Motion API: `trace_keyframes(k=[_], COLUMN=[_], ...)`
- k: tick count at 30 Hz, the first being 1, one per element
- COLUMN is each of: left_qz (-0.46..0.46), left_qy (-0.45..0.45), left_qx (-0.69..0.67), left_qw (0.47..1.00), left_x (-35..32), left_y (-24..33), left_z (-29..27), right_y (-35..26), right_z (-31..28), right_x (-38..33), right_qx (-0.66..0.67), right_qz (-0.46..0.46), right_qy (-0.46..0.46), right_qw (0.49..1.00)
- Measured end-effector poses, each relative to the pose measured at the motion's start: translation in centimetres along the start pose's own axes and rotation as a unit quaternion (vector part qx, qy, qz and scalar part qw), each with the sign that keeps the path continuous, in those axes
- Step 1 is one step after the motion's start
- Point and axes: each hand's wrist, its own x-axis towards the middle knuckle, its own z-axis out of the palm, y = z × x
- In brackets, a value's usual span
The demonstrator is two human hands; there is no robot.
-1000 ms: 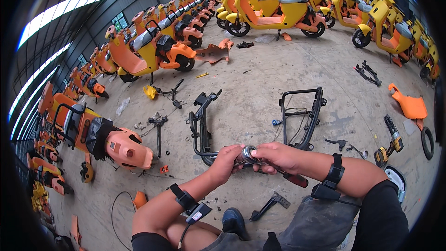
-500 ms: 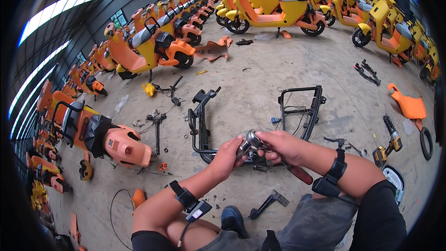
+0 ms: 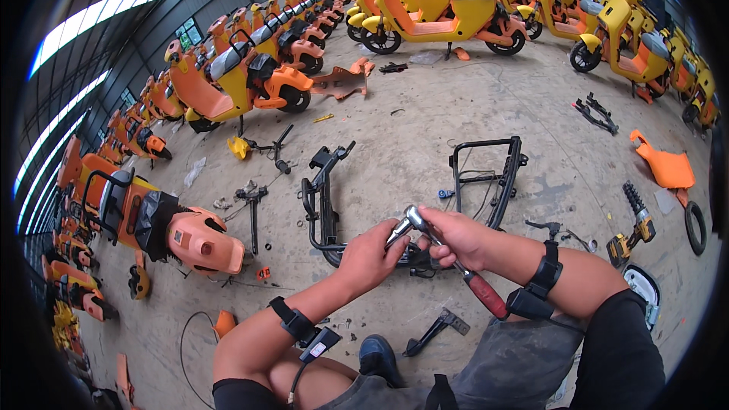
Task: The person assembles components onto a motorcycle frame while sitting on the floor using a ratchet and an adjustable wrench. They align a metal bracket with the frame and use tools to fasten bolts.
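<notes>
**First:** Item in hand, and appearance?

**Second:** Identified as a ratchet wrench (image 3: 461, 267). Bright, polished metal at the rounded ratchet head (image 3: 414, 217), with strong highlights; slim metal shaft; thick red grip (image 3: 487, 296), darker in places. Also noted: a chrome socket (image 3: 398, 234) at the head, apparently fitted.

**First:** Location?

**Second:** Held up in front of the body, above the concrete floor (image 3: 410, 159), seen against the near side of a black tubular scooter frame (image 3: 329, 212).

**First:** Orientation?

**Second:** Long axis slanting across the view: head upper left, grip lower right, ending near a black strapped box (image 3: 529, 304). Contact there: cannot tell. Socket pointing down and left, roughly square to the shaft.

**First:** Fingers?

**Second:** On the left hand (image 3: 368, 258), closed around the socket. On the right hand (image 3: 458, 235), thumb by the head, fingers curled around the upper shaft.
</notes>
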Motion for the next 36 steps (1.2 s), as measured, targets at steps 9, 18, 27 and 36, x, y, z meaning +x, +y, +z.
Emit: trace_keyframes(k=[9, 18, 27, 36], left_qz=[-0.143, -0.263, -0.331, -0.285], left_qy=[-0.15, -0.277, -0.305, -0.25], left_qx=[-0.131, -0.455, -0.523, -0.416], left_qw=[0.969, 0.804, 0.724, 0.826], left_x=[-0.1, 0.3, 0.9, 0.8], left_y=[0.0, 0.0, -0.2, 1.0], left_z=[-1.0, -2.7, -3.2, -2.2], right_y=[0.1, 0.0, 0.3, 0.3], right_z=[0.0, 0.6, 0.5, 0.5], right_x=[-0.2, -0.8, -0.8, -0.9], right_qx=[-0.07, -0.109, -0.106, -0.132], right_qz=[-0.015, -0.022, -0.017, -0.025], right_qy=[-0.016, -0.018, -0.007, 0.019], right_qw=[0.997, 0.994, 0.994, 0.991])
